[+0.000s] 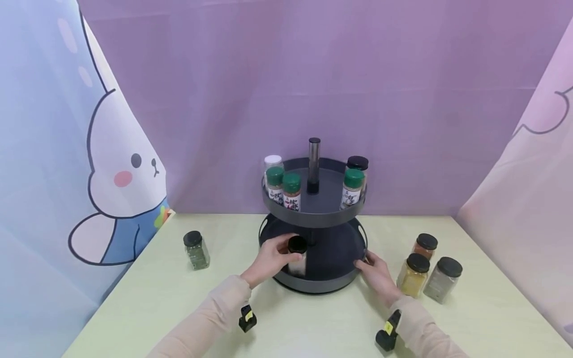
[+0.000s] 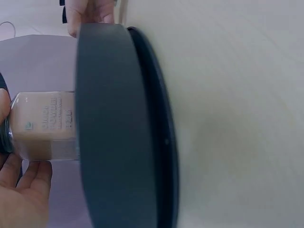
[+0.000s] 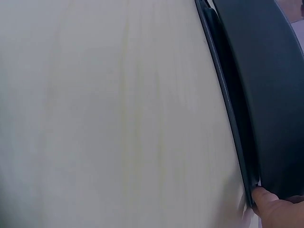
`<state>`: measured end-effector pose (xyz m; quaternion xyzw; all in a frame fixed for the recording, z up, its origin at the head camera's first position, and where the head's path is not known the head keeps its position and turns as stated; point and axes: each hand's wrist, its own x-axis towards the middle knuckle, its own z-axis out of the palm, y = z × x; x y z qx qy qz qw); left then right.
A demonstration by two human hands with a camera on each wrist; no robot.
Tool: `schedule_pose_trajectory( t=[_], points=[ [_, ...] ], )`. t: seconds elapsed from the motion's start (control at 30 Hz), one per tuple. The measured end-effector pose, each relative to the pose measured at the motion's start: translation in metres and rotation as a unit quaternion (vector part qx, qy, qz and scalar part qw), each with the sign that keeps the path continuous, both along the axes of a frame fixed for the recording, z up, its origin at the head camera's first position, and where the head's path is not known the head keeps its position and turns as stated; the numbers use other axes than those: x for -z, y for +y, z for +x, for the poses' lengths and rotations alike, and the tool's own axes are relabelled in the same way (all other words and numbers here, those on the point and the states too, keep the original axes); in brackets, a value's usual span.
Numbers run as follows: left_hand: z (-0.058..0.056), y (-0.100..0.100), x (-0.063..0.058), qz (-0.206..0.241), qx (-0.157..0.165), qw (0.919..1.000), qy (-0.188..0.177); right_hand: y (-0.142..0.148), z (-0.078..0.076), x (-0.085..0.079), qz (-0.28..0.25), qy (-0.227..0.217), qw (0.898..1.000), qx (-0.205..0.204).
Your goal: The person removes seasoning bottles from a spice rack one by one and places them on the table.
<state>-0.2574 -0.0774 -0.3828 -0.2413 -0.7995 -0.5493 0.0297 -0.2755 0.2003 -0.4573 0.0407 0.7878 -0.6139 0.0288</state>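
A two-tier black lazy Susan stands in the middle of the table in the head view. My left hand (image 1: 268, 259) reaches over the front of its lower tray (image 1: 322, 285) and holds a square glass spice jar (image 1: 297, 265) by its black lid. In the left wrist view the jar (image 2: 45, 124) shows pale brown powder, and the tray wall hides its bottom end. At the tray's right side my right hand (image 1: 377, 276) grips the rim, thumb toward the inside. The right wrist view shows that hand (image 3: 281, 212) at the tray's edge (image 3: 280, 118).
The upper tray (image 1: 313, 220) carries green-capped bottles (image 1: 292, 191), a white-capped bottle (image 1: 273, 161) and a black-capped jar (image 1: 357, 163). A jar of green herbs (image 1: 197, 252) stands left. Right of the lazy Susan are a yellow jar (image 1: 412, 279), a grey jar (image 1: 442, 282) and a reddish jar (image 1: 424, 245).
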Motion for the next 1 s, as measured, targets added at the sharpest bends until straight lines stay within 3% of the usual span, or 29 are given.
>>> schedule_pose_trajectory(
  t=[0.2,0.63,0.87,1.0],
  points=[
    [0.0,0.001,-0.011,0.021,-0.025,0.9994,-0.012,-0.001,0.0,-0.001,0.002,-0.002,1.0,0.0],
    [0.005,-0.01,-0.031,0.017,-0.075,0.9956,-0.052,-0.001,0.0,0.0,0.004,-0.002,1.0,-0.007],
    [-0.01,-0.032,-0.017,0.029,-0.092,0.9933,-0.063,-0.001,-0.001,-0.001,0.013,0.001,1.0,-0.007],
    [-0.009,-0.047,-0.015,0.033,-0.089,0.9934,-0.064,0.0,0.0,-0.001,0.009,-0.002,1.0,-0.008]
  ],
)
